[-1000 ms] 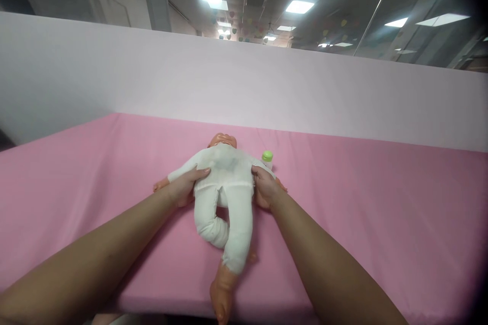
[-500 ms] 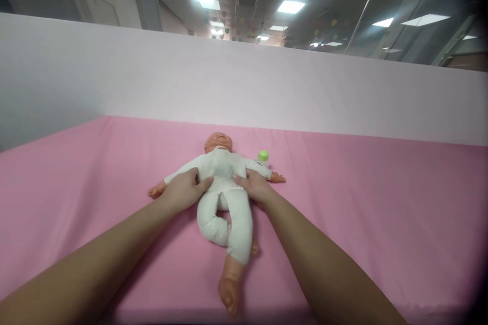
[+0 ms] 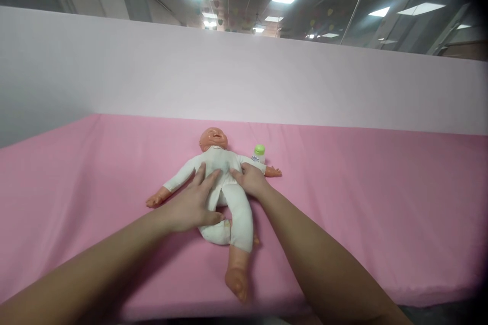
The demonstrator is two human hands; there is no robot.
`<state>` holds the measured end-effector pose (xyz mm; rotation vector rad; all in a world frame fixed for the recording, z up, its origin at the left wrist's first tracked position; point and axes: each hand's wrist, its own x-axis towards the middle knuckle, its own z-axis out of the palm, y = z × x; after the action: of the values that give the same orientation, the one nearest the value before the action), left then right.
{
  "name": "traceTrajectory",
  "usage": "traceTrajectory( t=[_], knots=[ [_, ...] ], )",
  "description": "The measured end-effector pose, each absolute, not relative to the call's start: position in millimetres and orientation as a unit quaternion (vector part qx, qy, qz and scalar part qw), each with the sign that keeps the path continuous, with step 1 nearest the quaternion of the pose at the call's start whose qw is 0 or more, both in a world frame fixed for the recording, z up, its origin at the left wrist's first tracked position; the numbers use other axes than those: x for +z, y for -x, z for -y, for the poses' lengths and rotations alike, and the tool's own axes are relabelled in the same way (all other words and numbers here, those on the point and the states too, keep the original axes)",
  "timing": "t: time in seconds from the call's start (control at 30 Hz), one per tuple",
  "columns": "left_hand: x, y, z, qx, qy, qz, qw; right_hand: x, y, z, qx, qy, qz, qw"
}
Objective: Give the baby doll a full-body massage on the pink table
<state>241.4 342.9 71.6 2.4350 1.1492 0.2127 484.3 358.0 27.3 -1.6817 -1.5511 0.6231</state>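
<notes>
A baby doll [image 3: 224, 165] in a white suit lies on its back on the pink sheet [image 3: 362, 198], head away from me. My left hand [image 3: 194, 200] rests flat on its belly and upper leg, fingers stretched out and spread. My right hand [image 3: 249, 180] lies on the doll's right side by the hip, fingers loosely extended, nothing gripped. One bare doll foot [image 3: 236, 277] points toward the near edge; the other leg is bent under it. A small bottle with a green cap [image 3: 259, 153] stands just behind the doll's arm.
A pale lilac partition wall [image 3: 267, 81] rises behind the pink surface. The near edge of the sheet runs close under the doll's foot. Above the wall are ceiling lights and glass panels.
Both hands slid from the doll's sides onto its front; my left hand moved down across the belly and leg. The doll now lies flatter and slightly farther away.
</notes>
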Motion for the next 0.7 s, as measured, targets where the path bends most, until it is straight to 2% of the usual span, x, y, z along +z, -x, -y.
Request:
traceTrajectory(
  t=[0.3,0.7],
  knots=[
    [95.9,-227.9,-352.2,-0.018,-0.907,-0.356,0.222,26.1,-489.0,-357.1,0.264,0.632,0.622,0.380],
    [87.3,-215.3,-367.1,-0.041,-0.933,-0.275,0.230,28.2,-491.6,-356.9,0.293,0.628,0.612,0.381]
  ],
)
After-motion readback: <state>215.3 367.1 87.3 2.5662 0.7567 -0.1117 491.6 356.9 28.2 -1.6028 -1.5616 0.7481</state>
